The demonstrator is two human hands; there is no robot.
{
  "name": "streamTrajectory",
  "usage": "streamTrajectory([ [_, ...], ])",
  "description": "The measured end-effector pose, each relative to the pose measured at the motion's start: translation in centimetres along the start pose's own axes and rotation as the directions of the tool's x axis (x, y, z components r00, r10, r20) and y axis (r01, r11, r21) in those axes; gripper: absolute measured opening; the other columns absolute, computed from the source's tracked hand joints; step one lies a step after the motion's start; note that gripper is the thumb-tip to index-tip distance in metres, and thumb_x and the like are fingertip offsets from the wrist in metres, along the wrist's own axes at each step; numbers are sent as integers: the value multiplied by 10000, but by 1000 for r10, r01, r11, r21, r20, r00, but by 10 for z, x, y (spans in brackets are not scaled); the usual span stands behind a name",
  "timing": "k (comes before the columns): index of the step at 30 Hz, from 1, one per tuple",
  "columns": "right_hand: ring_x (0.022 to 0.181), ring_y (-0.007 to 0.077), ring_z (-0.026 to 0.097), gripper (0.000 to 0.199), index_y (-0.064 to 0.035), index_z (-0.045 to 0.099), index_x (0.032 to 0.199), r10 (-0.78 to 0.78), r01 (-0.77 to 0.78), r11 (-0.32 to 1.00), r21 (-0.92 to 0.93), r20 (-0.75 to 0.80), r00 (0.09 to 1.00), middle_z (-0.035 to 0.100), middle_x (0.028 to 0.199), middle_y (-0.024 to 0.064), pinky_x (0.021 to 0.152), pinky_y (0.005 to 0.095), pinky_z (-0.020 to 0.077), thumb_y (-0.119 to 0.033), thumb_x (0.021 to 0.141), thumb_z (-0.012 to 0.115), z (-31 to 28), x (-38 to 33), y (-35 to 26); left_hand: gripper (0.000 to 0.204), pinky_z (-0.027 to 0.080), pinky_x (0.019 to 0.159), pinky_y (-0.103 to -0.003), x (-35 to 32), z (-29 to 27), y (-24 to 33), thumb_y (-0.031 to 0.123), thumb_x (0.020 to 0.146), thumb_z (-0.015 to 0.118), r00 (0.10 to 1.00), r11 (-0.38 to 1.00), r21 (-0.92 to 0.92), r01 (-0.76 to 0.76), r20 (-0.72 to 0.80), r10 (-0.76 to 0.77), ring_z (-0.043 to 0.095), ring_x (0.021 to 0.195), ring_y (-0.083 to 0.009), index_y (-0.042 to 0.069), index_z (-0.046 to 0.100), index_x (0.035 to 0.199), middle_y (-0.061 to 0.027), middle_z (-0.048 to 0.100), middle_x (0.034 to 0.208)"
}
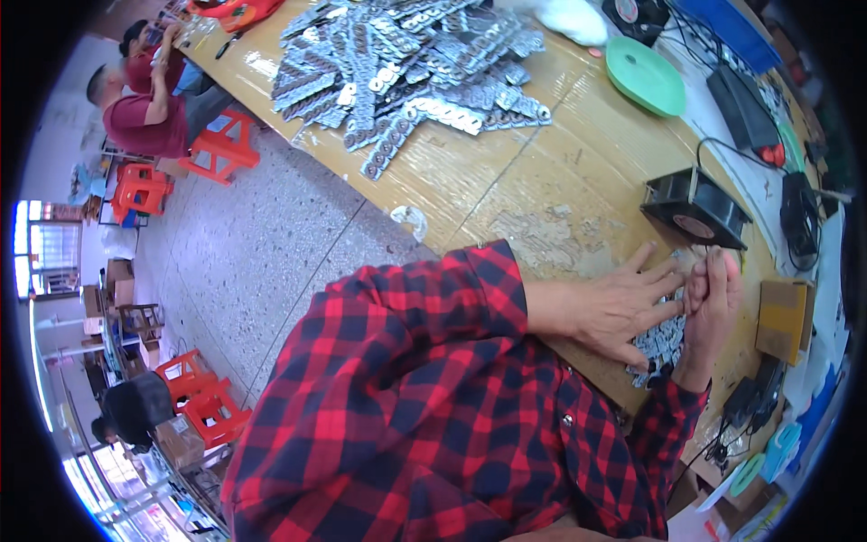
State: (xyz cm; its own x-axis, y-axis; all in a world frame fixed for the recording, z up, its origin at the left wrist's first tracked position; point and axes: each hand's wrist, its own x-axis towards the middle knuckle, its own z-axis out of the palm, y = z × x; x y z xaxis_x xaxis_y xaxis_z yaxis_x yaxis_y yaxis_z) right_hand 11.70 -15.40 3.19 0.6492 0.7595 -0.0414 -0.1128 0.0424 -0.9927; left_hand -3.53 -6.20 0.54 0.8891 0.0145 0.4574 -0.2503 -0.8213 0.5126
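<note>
My left hand (612,305) lies palm down near the table's right side, fingers spread, its fingertips reaching toward the right hand. Close beside it, my right hand (713,312) has its fingers pressed together in a pinch; whatever they hold, if anything, is hidden. Under and between both hands sits a cluster of small silvery parts (666,338), partly covered. Just beyond the right hand stands a black box-shaped cooling fan (695,206). A large heap of silvery metal strips with round spots along them (388,77) covers the far part of the table.
A light green plate (645,76) and a blue tray (736,32) are at the far right. A yellow-brown box (782,321) and black cables (799,221) line the right edge. Red stools (221,144) stand on the floor at left, where other people sit.
</note>
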Motion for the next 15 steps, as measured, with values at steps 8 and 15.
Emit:
streamTrajectory([
  [8,421,-2,304,228,-99,532,794,-26,24,998,-56,-26,999,420,591,-60,357,163,232,-229,981,521,-14,-5,6,178,411,690,-409,-88,-119,-63,115,687,645,752,708,479,519,-650,-112,518,779,-301,29,567,822,-115,515,812],
  [15,391,-8,309,246,-110,552,762,-18,10,994,-113,-63,998,408,539,-64,334,158,232,-239,971,540,1,2,20,222,419,664,-376,-155,-144,-88,125,689,668,738,429,612,664,-627,-248,531,816,-283,34,568,865,-104,511,821],
])
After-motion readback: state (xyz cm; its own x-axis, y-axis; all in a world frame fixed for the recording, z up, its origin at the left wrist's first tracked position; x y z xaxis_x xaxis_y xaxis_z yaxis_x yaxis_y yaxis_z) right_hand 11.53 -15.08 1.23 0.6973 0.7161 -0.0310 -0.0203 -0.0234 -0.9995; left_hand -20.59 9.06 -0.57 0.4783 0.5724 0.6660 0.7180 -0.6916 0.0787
